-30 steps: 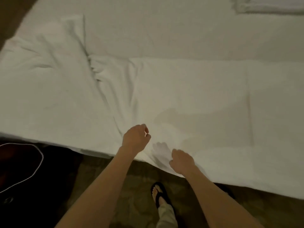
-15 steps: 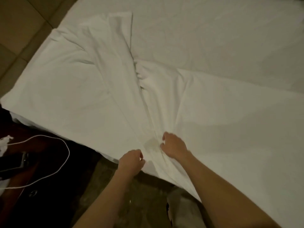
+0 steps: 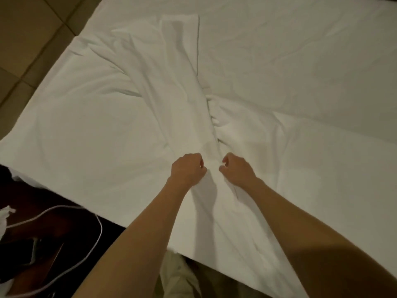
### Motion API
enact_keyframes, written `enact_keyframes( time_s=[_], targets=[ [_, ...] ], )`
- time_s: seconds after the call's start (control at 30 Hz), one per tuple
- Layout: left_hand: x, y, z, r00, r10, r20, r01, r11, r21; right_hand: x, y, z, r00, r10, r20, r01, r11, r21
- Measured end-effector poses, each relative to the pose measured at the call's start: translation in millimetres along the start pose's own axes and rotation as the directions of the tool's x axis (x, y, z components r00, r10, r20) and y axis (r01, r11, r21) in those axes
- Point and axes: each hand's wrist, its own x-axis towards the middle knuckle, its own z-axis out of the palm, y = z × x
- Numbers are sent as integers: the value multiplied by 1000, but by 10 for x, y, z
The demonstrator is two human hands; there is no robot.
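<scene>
Thing in hand: a white cloth (image 3: 120,130) spread over the near left part of the bed (image 3: 311,44), its near edge hanging off the mattress side.
Shape now: the cloth is drawn up into a gathered ridge (image 3: 189,82) that runs from the far end toward the person, with creases fanning out on both sides.
Left hand: the left hand (image 3: 187,170) sits on the left flank of the ridge, fingers curled in and pinching the fabric.
Right hand: the right hand (image 3: 235,168) sits just across the ridge, thumb and fingers pinching a fold of the same cloth; the two hands are near but apart.
Handling, as I judge it: light, limp, not fragile. It will sag and wrinkle wherever it is unsupported, and it slides easily over the bedding beneath.
Where to hold: best taken at an edge or fold with a pinch through all layers, hands apart, so the cloth stays taut between them.
Risk: pulling one side alone will likely skew the ridge.
Beside the bed: a white cable (image 3: 64,206) loops over dark furniture (image 3: 53,233) at lower left; tiled floor (image 3: 30,31) shows at upper left.
</scene>
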Motion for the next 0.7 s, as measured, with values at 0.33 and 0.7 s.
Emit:
enact_keyframes(
  time_s=[0.33, 0.7],
  targets=[
    [809, -1372, -564, 998, 63, 6, -63, 998, -23, 1265, -1014, 74, 930, 325, -174, -198, 839, 507],
    [1270, -1408, -1152, 987, -132, -96, 96, 946, -310, 659, -2128, 905, 989, -137, 50, 137, 991, -2]
  ],
)
